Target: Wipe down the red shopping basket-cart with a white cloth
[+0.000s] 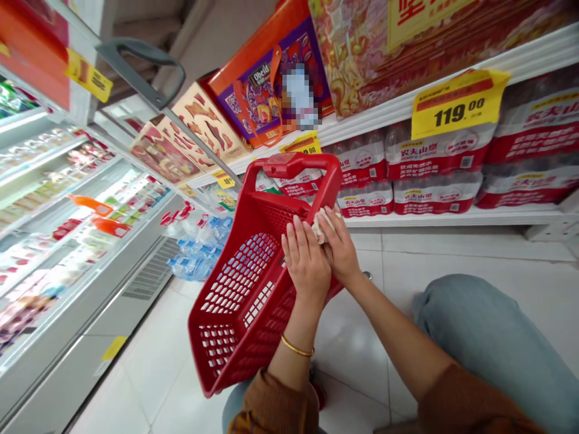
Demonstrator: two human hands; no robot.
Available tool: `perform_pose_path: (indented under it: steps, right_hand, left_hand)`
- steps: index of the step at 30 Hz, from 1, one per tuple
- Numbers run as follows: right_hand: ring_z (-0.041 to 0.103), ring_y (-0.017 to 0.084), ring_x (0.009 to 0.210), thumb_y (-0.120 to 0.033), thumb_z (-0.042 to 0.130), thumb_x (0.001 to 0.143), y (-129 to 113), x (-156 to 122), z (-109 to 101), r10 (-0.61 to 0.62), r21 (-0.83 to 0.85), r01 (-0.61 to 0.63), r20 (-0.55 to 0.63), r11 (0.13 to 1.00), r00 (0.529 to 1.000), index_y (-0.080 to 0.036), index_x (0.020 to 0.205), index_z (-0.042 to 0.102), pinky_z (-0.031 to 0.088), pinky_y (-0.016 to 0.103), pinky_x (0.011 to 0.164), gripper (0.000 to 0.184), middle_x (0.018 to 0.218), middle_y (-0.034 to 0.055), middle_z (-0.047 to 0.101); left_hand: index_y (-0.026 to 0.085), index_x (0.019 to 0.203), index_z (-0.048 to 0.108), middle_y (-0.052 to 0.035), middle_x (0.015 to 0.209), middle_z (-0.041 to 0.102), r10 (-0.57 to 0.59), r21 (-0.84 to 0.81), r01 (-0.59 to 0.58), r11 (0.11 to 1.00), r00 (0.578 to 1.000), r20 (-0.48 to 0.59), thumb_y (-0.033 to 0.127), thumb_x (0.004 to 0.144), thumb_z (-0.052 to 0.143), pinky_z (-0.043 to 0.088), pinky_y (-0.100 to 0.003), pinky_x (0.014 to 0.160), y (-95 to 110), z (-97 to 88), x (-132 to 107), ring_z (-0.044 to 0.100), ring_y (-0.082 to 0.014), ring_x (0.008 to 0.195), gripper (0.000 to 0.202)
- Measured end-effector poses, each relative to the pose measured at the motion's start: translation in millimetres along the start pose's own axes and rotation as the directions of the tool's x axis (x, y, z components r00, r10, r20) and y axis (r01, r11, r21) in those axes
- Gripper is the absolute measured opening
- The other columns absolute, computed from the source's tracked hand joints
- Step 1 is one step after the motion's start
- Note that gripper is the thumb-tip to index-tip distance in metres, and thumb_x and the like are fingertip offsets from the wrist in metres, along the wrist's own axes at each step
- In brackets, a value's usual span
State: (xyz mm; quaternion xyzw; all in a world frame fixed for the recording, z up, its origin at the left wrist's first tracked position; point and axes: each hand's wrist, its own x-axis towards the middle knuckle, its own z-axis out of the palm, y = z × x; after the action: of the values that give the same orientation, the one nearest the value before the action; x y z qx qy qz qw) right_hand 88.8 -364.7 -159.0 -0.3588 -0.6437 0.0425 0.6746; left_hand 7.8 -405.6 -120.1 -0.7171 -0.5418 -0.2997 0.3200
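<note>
Left hand (308, 262): fingers straight and together, laid over the side of the red basket (270, 322).
Right hand (340, 247): fingers bent over a pale cloth (322, 226), just beside the left fingers.
Basket: tilted, beneath both hands, reaching out to their left.
Handle (332, 181): beyond the hands.
Packed bottles (436, 193): on the shelf (452, 218) beyond the right hand.

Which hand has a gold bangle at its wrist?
The left hand, by the red basket; the bangle circles that wrist, while the right hand, on the pale cloth, has a bare wrist.
</note>
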Motion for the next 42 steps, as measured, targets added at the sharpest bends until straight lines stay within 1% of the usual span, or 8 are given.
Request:
perform_pose_path:
  steps: [3, 7, 10, 16, 23, 28, 33, 42]
  right_hand:
    - [0.021, 0.023, 0.147, -0.021, 0.042, 0.098, 2.1, 15.0, -3.1, -0.08, -0.013, 0.08, 0.009, 0.997, 0.997, -0.037, 0.15, 0.023, 0.028, 0.055, 0.118, 0.058, 0.154, 0.0025, 0.036]
    - [0.036, 0.021, 0.141, -0.019, 0.045, 0.098, 4.7, 31.7, -11.2, -0.212, -0.02, 0.215, 0.082, 0.977, 0.974, -0.035, 0.149, 0.026, 0.025, 0.055, 0.119, 0.057, 0.148, 0.0041, 0.045]
    - [0.044, 0.02, 0.136, -0.017, 0.044, 0.097, 4.7, 42.4, -17.7, -0.279, -0.024, 0.286, 0.16, 0.958, 0.947, -0.03, 0.147, 0.033, 0.025, 0.055, 0.12, 0.052, 0.141, 0.008, 0.053]
    - [0.046, 0.025, 0.133, -0.019, 0.041, 0.098, 0.7, 56.9, -29.4, -0.293, -0.09, 0.341, 0.339, 0.936, 0.894, -0.019, 0.135, 0.05, 0.025, 0.061, 0.118, 0.038, 0.131, 0.0136, 0.059]
    - [0.048, 0.027, 0.129, -0.016, 0.039, 0.095, -14.4, 70.6, -46.6, -0.304, -0.225, 0.462, 0.504, 0.858, 0.809, -0.013, 0.124, 0.057, 0.033, 0.056, 0.115, 0.034, 0.123, 0.0148, 0.062]
    - [0.041, 0.028, 0.133, -0.014, 0.042, 0.092, -17.6, 75.1, -58.9, -0.234, -0.285, 0.452, 0.563, 0.845, 0.792, -0.014, 0.125, 0.057, 0.037, 0.053, 0.113, 0.037, 0.126, 0.0143, 0.06]
    - [0.04, 0.029, 0.134, -0.009, 0.042, 0.088, -18.5, 78.4, -72.2, -0.229, -0.302, 0.48, 0.598, 0.824, 0.768, -0.015, 0.125, 0.058, 0.04, 0.052, 0.11, 0.041, 0.125, 0.0137, 0.06]
    - [0.041, 0.029, 0.132, -0.002, 0.041, 0.083, -18.8, 84.2, -88.2, -0.228, -0.333, 0.536, 0.644, 0.776, 0.73, -0.014, 0.125, 0.058, 0.037, 0.051, 0.111, 0.046, 0.128, 0.012, 0.06]
  left_hand:
    - [0.003, 0.146, 0.031, -0.0243, 0.148, 0.039, -0.048, -0.077, 0.048, 0.996, 0.999, 0.007, 0.019, 0.097, 0.038, 0.03, -0.051, 0.117, 0.7, 3.8, 10.9, 0.023, -0.0284, 0.145, 0.052]
    - [0.001, 0.139, 0.041, -0.0247, 0.139, 0.051, -0.124, -0.16, 0.121, 0.98, 0.992, -0.01, 0.018, 0.098, 0.035, 0.041, -0.045, 0.11, 5.1, 12.0, 16.2, 0.044, -0.0267, 0.135, 0.045]
    - [0.005, 0.135, 0.048, -0.0216, 0.131, 0.059, -0.208, -0.223, 0.194, 0.955, 0.977, -0.04, 0.019, 0.097, 0.037, 0.047, -0.041, 0.104, 9.9, 15.0, 17.6, 0.056, -0.0247, 0.124, 0.042]
    - [0.01, 0.131, 0.053, -0.0175, 0.128, 0.063, -0.291, -0.373, 0.247, 0.895, 0.954, -0.066, 0.018, 0.095, 0.038, 0.049, -0.04, 0.1, 14.4, 14.2, 18.5, 0.059, -0.0234, 0.12, 0.04]
    - [0.009, 0.124, 0.059, -0.0159, 0.119, 0.068, -0.225, -0.366, 0.162, 0.917, 0.965, -0.136, 0.019, 0.091, 0.045, 0.053, -0.037, 0.093, 10.1, 11.7, 18.9, 0.066, -0.0238, 0.108, 0.037]
    - [0.011, 0.122, 0.061, -0.0145, 0.112, 0.072, -0.207, -0.357, 0.145, 0.923, 0.968, -0.143, 0.024, 0.091, 0.05, 0.054, -0.034, 0.09, 12.1, 5.2, 18.6, 0.069, -0.0225, 0.102, 0.036]
    - [0.01, 0.118, 0.064, -0.0138, 0.111, 0.072, -0.169, -0.354, 0.088, 0.931, 0.964, -0.205, 0.023, 0.09, 0.054, 0.055, -0.033, 0.09, 15.0, 2.5, 16.1, 0.07, -0.0218, 0.1, 0.032]
    - [0.015, 0.119, 0.064, -0.0105, 0.116, 0.07, -0.105, -0.304, 0.032, 0.952, 0.968, -0.226, 0.019, 0.092, 0.053, 0.057, -0.033, 0.09, 9.5, 0.8, 3.6, 0.07, -0.02, 0.101, 0.029]
